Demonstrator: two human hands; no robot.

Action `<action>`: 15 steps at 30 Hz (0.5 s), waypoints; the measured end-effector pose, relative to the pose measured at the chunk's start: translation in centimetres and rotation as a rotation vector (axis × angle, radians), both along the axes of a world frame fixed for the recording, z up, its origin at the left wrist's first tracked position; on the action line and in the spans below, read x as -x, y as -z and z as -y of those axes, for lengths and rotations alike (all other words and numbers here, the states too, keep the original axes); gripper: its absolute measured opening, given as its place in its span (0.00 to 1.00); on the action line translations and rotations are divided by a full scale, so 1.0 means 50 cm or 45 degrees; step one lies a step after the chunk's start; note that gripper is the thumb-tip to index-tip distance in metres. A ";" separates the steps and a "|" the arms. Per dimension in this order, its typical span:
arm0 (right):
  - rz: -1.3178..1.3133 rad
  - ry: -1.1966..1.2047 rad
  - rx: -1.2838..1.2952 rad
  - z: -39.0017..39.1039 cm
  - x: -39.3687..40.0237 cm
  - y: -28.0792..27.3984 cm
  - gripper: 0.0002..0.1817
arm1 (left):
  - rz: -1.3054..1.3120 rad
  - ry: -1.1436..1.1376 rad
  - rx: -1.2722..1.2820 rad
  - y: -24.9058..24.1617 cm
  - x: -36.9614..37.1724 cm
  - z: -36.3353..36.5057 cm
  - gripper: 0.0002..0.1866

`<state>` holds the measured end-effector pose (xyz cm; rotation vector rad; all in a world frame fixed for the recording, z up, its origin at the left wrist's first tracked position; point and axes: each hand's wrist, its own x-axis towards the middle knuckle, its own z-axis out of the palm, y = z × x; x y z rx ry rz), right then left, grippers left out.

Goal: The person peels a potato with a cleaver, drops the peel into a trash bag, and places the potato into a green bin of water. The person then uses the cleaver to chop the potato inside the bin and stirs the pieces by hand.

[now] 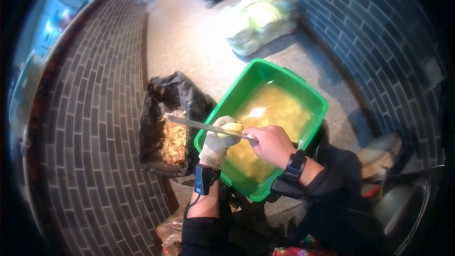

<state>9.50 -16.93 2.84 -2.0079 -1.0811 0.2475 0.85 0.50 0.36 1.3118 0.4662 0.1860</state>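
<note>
Here, gloved left hand (217, 143) cupping potato (231, 127), right hand (271, 143) fisted on knife (204, 125), blade pointing ten o'clock, over green tub (303, 135).

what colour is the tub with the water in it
Bright green tub, clearest in the head view.

Head view, steeply down, close

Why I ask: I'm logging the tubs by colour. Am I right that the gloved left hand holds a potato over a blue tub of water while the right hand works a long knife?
Not quite: the tub is green, not blue, as the head view shows. The rest stands: the gloved left hand holds the potato over the water, and the bare right hand works the long knife.
</note>
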 end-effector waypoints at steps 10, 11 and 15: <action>-0.017 0.031 -0.098 -0.009 -0.010 -0.004 0.08 | 0.100 -0.152 0.594 0.012 -0.004 0.029 0.26; -0.017 0.031 -0.098 -0.010 -0.010 -0.001 0.08 | 0.107 -0.241 0.606 0.005 -0.007 0.040 0.27; -0.011 0.045 -0.118 -0.014 -0.010 -0.005 0.06 | 0.092 -0.331 0.498 -0.010 -0.008 0.050 0.27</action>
